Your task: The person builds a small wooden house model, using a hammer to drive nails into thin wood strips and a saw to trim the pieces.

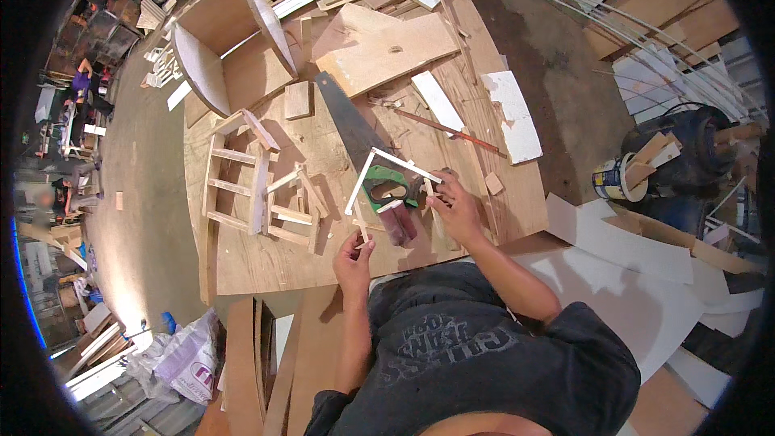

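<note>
Between my hands is a small frame of thin wooden strips (404,161), pale on its upper faces and bent round in a U. My left hand (353,262) is closed on the lower end of one strip. At the opposite end, my right hand (454,208) pinches another strip of the same frame. Under it on the workbench lies a handsaw (351,121) with a green handle and dark blade. A reddish-brown block (397,224) sits beside the saw handle. Left of my hands stand a ladder-like wooden frame (234,187) and a smaller slatted wooden frame (295,214).
The wooden workbench (274,270) holds a curved-sided wooden box (211,73), a wide board (395,48), a small wood block (298,101), white offcuts (513,117) and a reddish stick (452,131). Right of it stands a bucket of scraps (617,179). Plastic bags (190,363) lie lower left.
</note>
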Demonstrator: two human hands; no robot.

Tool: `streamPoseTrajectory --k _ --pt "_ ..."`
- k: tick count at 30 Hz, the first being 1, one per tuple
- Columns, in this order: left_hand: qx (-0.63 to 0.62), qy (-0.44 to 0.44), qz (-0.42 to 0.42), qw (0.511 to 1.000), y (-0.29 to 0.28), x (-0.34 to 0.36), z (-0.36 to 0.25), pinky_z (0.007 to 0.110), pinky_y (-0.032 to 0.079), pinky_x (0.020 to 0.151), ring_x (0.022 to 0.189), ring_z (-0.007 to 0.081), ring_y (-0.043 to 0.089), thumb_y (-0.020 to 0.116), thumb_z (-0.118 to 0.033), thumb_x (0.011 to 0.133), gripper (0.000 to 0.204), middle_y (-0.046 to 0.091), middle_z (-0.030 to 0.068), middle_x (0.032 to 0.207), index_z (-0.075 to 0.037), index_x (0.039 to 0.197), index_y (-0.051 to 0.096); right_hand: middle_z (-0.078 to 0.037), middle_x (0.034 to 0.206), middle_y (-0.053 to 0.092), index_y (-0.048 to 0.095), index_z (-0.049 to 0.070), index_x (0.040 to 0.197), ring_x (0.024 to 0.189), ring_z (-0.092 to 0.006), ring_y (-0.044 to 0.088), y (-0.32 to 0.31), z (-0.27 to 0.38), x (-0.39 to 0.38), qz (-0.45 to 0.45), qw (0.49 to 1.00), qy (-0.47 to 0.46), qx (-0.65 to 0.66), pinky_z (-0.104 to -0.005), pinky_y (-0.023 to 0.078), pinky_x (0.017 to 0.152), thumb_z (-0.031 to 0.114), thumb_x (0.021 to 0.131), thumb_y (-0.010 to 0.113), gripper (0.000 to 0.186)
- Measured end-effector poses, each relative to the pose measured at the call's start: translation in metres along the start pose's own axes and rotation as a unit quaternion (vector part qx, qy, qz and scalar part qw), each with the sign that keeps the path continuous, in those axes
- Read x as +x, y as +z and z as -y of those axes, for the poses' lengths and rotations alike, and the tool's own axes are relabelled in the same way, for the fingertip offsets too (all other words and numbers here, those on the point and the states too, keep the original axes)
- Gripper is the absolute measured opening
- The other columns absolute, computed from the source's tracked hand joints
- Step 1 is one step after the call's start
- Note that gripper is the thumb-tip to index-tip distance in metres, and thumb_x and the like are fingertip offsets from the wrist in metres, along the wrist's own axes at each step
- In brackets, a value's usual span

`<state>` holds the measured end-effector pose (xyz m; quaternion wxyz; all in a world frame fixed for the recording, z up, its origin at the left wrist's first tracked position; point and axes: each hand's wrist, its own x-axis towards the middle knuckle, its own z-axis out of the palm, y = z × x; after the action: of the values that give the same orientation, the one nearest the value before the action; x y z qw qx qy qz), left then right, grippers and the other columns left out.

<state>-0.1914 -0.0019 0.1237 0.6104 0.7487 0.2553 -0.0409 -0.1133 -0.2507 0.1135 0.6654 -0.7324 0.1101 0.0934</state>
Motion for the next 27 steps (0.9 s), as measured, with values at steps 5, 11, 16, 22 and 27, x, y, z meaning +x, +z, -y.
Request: streamPoseTrajectory --k 5,11,16,22,27 --pt "-0.035 -0.008 0.02 0.999 -0.023 0.002 -0.009 0.027 0.056 0.086 0.092 0.0093 0.071 0.077 -0.002 0.095 0.035 0.08 0.0052 0.108 0.0 0.13 0.075 -0.016 0.126 0.072 0.053 0.013 0.152 0.116 -0.0213 0.069 0.024 0.005 -0.002 -0.004 0.999 -0.032 0.01 -0.0335 0.055 0.099 0.002 0.098 0.075 0.059" --pt "-0.04 -0.003 0.048 0.998 -0.057 0.015 0.031 0.028 0.054 0.086 0.094 0.0111 0.07 0.079 -0.004 0.095 0.038 0.08 0.0053 0.111 0.0 0.132 0.074 -0.016 0.132 0.07 0.053 0.014 0.155 0.117 -0.0224 0.072 0.055 -0.01 -0.014 -0.01 0.999 -0.029 0.015 -0.0345 0.058 0.092 0.003 0.096 0.076 0.064" --pt "-0.005 0.01 0.059 0.998 -0.087 0.02 0.05 0.028 0.053 0.079 0.092 0.0108 0.069 0.075 -0.008 0.098 0.034 0.08 0.0046 0.11 -0.001 0.131 0.074 -0.018 0.136 0.07 0.048 0.015 0.161 0.114 -0.0202 0.073 0.086 -0.012 -0.03 -0.02 0.999 -0.027 -0.032 -0.034 0.058 0.093 0.012 0.099 0.076 0.068" --pt "-0.103 -0.008 0.027 0.994 -0.107 0.018 0.057 0.027 0.053 0.076 0.09 0.0097 0.069 0.076 -0.01 0.098 0.037 0.079 0.0023 0.111 0.0 0.134 0.072 -0.014 0.132 0.072 0.047 0.012 0.161 0.109 -0.0205 0.074 0.106 -0.023 -0.033 0.002 0.998 -0.061 -0.002 -0.0335 0.057 0.091 0.023 0.104 0.072 0.064" --pt "-0.167 -0.024 -0.005 0.986 -0.12 0.023 0.061 0.025 0.052 0.075 0.086 0.007 0.065 0.075 -0.008 0.1 0.033 0.077 0.0014 0.104 -0.001 0.132 0.073 -0.011 0.126 0.072 0.058 0.005 0.152 0.107 -0.0176 0.073 0.113 -0.038 -0.038 0.031 0.999 0.03 0.005 -0.0312 0.057 0.088 0.024 0.105 0.071 0.052"
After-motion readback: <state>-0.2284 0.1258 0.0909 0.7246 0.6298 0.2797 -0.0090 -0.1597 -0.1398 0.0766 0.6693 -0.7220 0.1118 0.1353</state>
